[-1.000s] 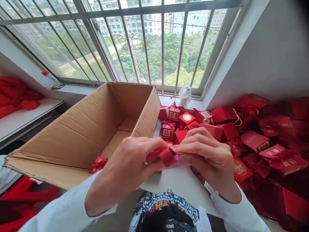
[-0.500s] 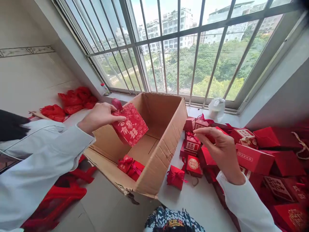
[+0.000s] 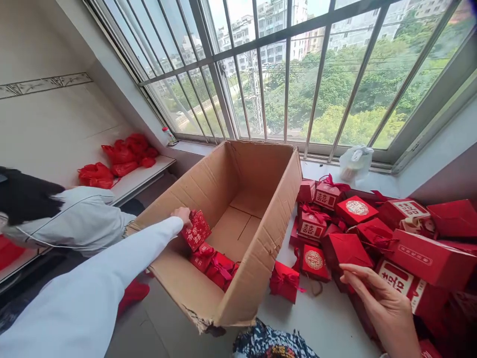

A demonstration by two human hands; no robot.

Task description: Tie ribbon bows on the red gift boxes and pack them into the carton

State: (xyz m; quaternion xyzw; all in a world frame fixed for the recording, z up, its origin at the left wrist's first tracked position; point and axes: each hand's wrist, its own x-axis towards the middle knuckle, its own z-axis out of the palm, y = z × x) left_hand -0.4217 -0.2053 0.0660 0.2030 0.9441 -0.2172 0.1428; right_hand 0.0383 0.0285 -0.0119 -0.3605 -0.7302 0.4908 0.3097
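Note:
My left hand (image 3: 182,216) reaches into a large cardboard box (image 3: 179,283). It grips a red gift box (image 3: 197,230) with pale lettering at its upper edge, low against the left inner wall. Right beside this lie a few more red gift boxes (image 3: 219,268) with ribbon bows on the carton's bottom, at the near end. My right hand (image 3: 387,303) hovers over a pile of red boxes at the right, thumb and forefinger pressed together, and I see nothing between them. Closest to its fingertips is a plain red box (image 3: 348,251).
Several red boxes, one with a round gold emblem (image 3: 357,206), crowd the surface at right. A white plastic bag (image 3: 356,161) stands by the barred window. Red bags (image 3: 128,151) lie on a left-hand ledge, near another person in a light top (image 3: 80,219).
My left hand has lowered the red gift box from above the carton's opening down inside it. My right hand has moved nearer to me and rightward over the pile. The view has shifted slightly.

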